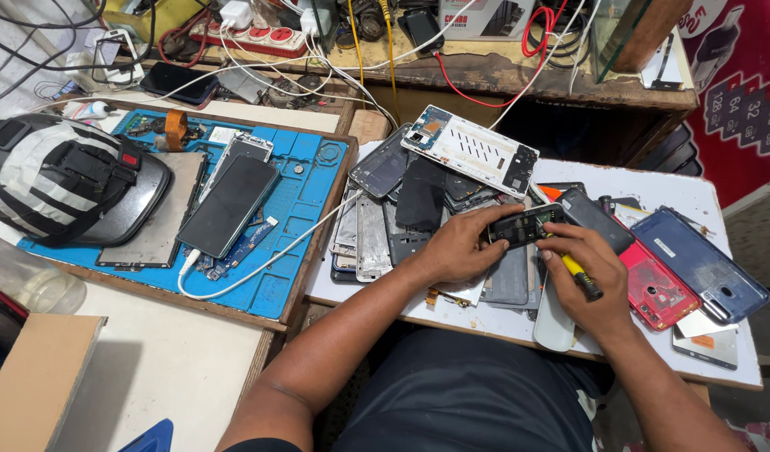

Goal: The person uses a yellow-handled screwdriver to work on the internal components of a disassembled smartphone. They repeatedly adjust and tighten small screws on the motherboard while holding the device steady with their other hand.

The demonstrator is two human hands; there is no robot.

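Note:
My left hand [457, 249] grips an opened black phone body [525, 224] and holds it over a heap of phone parts. My right hand [587, 276] is wrapped around a small screwdriver with a yellow and black handle [582, 276], its tip down at the phone's right end. Both hands sit close together above the white board [719, 209] in front of me.
Stacked metal phone frames [372, 234] and a white phone chassis [473, 151] lie left of my hands. Red [661, 289] and blue [703, 264] back covers lie to the right. A blue repair mat [305, 180] holds a dark phone [228, 205] and a white cable; a helmet [58, 176] sits far left.

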